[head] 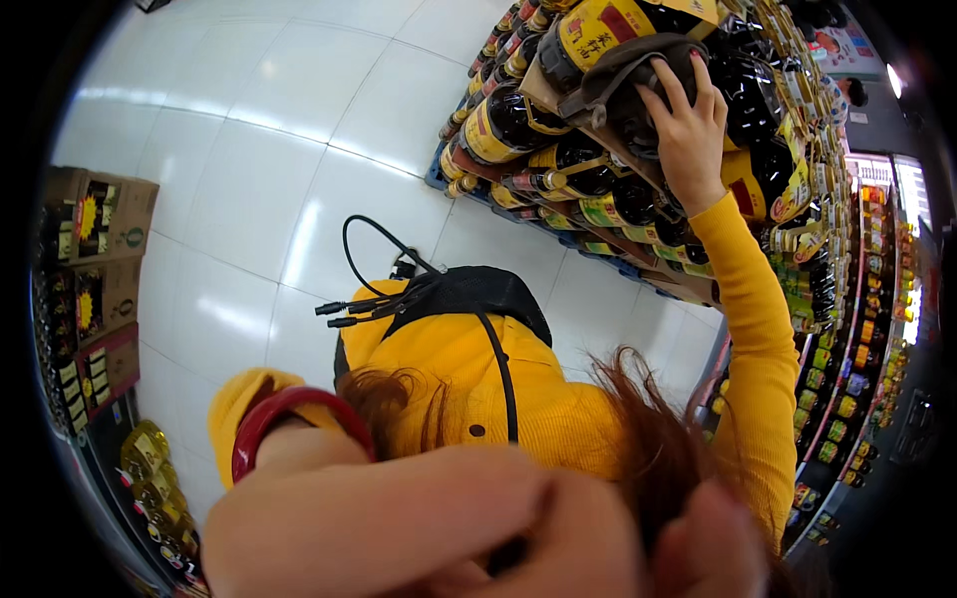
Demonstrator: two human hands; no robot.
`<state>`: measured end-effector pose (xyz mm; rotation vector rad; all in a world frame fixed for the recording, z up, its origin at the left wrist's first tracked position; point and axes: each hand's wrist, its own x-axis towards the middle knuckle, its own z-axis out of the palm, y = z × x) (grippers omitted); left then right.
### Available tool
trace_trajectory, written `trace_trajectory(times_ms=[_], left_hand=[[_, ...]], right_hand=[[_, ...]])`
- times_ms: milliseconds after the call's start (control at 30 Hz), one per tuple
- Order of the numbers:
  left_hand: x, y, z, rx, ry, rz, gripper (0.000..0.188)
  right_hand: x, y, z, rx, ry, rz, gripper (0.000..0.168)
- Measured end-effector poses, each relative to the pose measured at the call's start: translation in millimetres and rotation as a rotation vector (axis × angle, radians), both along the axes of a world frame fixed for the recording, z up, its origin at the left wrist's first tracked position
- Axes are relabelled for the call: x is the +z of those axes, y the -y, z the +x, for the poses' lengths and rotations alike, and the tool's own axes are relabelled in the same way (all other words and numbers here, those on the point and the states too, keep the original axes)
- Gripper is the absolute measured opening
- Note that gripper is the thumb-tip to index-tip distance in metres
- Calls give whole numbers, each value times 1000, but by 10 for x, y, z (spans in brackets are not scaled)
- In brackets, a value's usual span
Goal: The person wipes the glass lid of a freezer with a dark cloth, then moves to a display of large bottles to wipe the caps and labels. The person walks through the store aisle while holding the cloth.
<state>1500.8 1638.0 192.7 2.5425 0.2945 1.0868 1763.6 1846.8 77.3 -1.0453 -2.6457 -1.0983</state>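
Observation:
My right hand (688, 142), in a yellow ribbed sleeve, lies at the upper right on a dark cloth (635, 75), its fingers spread over the fabric. The cloth rests on stacked large bottles of dark oil (508, 127) with yellow labels, at the edge of a cardboard tray. Close to the camera at the bottom is my left hand (478, 516), large and blurred, with bent fingers; whether it holds anything is not visible. A red bangle (262, 426) circles that wrist. At my waist sits a black pouch (478, 291) with black cables (374, 303) and connectors sticking out.
The bottle stack stands on a blue pallet (437, 168) on the white tiled floor (224, 194). Cardboard boxes (119, 217) and bottles of yellow oil (153, 471) line the left side. Shelves of jars (845, 407) curve along the right, with a person (852, 93) far behind.

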Motion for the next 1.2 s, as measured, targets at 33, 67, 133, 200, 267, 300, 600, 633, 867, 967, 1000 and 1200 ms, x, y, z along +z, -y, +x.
trace_trajectory(times_ms=[33, 67, 133, 200, 267, 300, 600, 633, 867, 967, 1000, 1200], left_hand=[[-8, 4, 21, 1, 6, 13, 18], [9, 30, 4, 19, 6, 9, 18], [-25, -53, -17, 6, 9, 22, 18], [-27, -103, -25, 9, -6, 27, 18], [-14, -128, -51, 34, -7, 41, 18], [21, -130, -50, 33, -18, 65, 18], [142, -232, 43, 25, -45, 179, 19], [160, -240, 23, -7, -34, 199, 19], [248, -351, 144, -67, -12, 270, 20], [260, -410, 183, -91, 4, 305, 20], [258, -428, 194, -101, 10, 315, 20], [269, -525, 368, -177, 60, 334, 21]], right_hand=[[-16, -6, -57, -3, 27, 27, 25], [-51, -6, -113, -6, 52, 55, 23], [-188, 27, -182, -72, 108, 61, 20], [-430, 37, -180, -88, 99, 20, 20], [-457, -9, -229, -110, 100, 3, 22], [-437, -13, -260, -113, 40, -64, 26], [155, -187, 359, -110, -296, 26, 33], [179, -122, 421, -147, -292, 38, 34], [-272, 208, 201, -108, -578, -24, 31], [-264, 432, 274, -148, -664, -167, 37], [-181, 496, 308, -149, -719, -167, 42], [792, 670, 1036, -262, -834, 165, 52]])
